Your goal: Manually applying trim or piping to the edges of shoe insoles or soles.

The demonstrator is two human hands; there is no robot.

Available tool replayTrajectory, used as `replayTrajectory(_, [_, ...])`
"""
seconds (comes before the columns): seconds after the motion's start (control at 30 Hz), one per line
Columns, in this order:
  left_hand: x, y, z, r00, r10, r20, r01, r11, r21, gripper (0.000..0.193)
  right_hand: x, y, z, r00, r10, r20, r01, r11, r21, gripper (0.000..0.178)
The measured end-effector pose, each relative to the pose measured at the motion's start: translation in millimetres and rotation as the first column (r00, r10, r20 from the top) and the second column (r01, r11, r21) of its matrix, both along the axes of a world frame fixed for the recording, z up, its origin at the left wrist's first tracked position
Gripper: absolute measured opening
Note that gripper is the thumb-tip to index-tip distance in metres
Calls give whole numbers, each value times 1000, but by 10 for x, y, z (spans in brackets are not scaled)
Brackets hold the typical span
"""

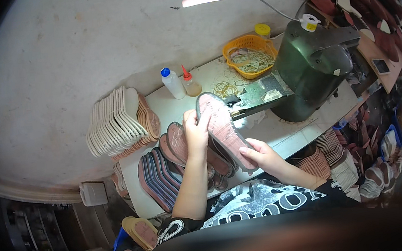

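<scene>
A white table (288, 137) is stretching across the middle of the scene, from near left to far right. On its right side, a dark green, rounded metal machine (299, 68) is standing, its flat arm reaching left. At far left, a stack of curved cream insoles (113, 123) is leaning toward the wall. Nearer, at the table's left, a row of pink soles with dark and blue edges (160, 178) is lying close-packed.

Above the table's near side, a long pink sole with a dark rim (221, 120) is hanging in both hands, its wider end pointing far. Beyond it, a yellow plastic basket (256, 74) is holding pale, tangled cord. The left hand (196, 132) is gripping the sole's left edge toward the far end, a finger lying on the pink face. The right hand (264, 155) is pinching the near end, thumb on top. Left of the basket, a translucent blue-capped bottle (173, 85) and a smaller red-tipped bottle (191, 87) are standing side by side.
</scene>
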State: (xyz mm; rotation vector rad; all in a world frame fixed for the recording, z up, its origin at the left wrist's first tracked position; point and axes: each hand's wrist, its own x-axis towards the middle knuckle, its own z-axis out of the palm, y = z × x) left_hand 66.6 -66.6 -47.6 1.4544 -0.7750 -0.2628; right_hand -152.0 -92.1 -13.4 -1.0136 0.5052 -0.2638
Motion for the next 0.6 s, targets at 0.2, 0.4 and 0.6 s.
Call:
replayTrajectory(0.2, [188, -255, -204, 1000, 4, 13, -5, 999, 34, 24, 105, -235, -41, 999, -41, -23, 38, 990, -133, 25])
replayTrajectory(0.4, [305, -294, 205, 880, -206, -428, 177, 978, -108, 23, 453, -205, 46, 998, -70, 2, 70, 995, -75, 28])
replayTrajectory(0.6, [-155, 271, 734, 786, -326, -526, 77, 895, -440, 45, 514, 38, 589, 929, 178, 325, -263, 935, 237, 31])
